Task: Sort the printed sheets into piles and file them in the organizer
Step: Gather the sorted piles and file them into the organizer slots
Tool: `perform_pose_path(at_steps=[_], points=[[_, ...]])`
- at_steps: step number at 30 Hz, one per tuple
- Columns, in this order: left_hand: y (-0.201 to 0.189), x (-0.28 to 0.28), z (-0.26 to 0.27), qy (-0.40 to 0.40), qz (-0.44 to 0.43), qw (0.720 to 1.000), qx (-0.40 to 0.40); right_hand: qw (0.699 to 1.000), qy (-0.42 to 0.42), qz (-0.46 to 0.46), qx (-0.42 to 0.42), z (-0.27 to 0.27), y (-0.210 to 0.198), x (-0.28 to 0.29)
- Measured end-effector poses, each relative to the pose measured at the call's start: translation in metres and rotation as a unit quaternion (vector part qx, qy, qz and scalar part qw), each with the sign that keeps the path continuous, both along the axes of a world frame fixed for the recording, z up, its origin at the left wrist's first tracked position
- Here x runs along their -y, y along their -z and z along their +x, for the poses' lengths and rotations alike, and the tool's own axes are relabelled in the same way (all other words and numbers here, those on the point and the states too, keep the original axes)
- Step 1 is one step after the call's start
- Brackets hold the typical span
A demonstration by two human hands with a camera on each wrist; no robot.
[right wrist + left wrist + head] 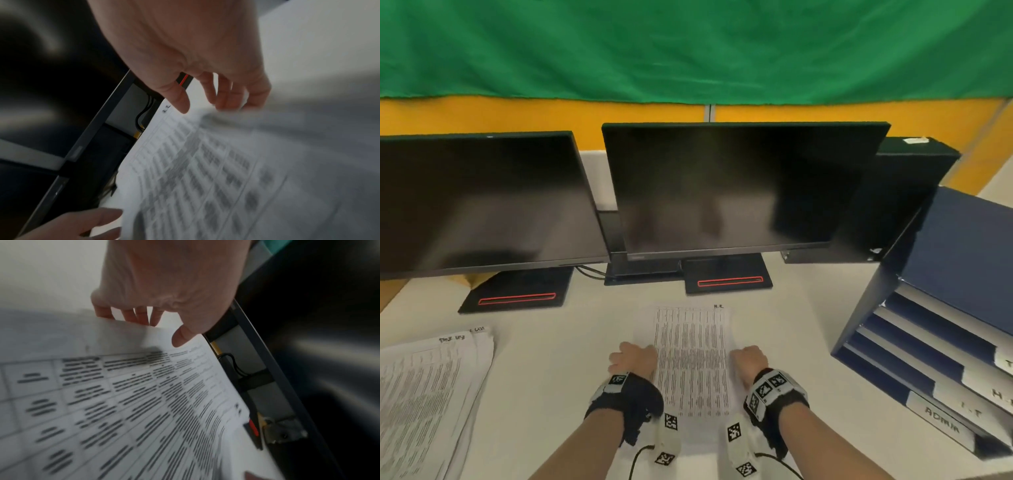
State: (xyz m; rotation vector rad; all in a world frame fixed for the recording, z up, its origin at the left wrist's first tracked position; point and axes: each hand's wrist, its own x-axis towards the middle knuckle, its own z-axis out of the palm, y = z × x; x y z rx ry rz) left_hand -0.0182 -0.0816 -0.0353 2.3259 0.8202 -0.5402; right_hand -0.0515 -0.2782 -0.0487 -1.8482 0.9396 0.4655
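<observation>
A printed sheet [691, 359] with a dense table and a handwritten mark at its top right corner is held over the middle of the desk. My left hand [635, 358] pinches its left edge and my right hand [748, 363] pinches its right edge. In the left wrist view the left hand [156, 327] has its thumb on top of the sheet [123, 394] and its fingers [131, 316] behind the edge. The right hand [205, 104] grips the sheet [205, 162] the same way. A fanned pile of printed sheets [424, 394] lies at the left. The blue organizer [945, 260] stands at the right, its trays bearing labels.
Two dark monitors [482, 202] [736, 188] stand on black bases along the back of the white desk [551, 359]. A black box [914, 192] sits behind the organizer. Cables run from both wrist bands toward the desk's near edge.
</observation>
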Motion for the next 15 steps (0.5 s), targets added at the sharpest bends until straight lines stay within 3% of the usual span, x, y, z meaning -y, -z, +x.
perform_pose_path(at_steps=[4,8,11,15], points=[[0.0,0.008,0.006,-0.087,-0.133,0.987,0.009,0.999,-0.014,0.046,0.0,-0.01,-0.013,-0.007],[0.016,-0.001,0.012,-0.046,-0.204,0.978,0.018,0.992,0.002,0.058,0.112,-0.023,-0.019,-0.005],[-0.009,0.007,0.015,-0.041,-0.232,0.963,0.133,0.97,0.05,0.076,0.224,-0.022,-0.041,-0.001],[-0.066,0.038,0.013,0.0,-0.321,0.895,0.309,0.929,0.077,0.079,0.354,-0.014,-0.09,0.007]])
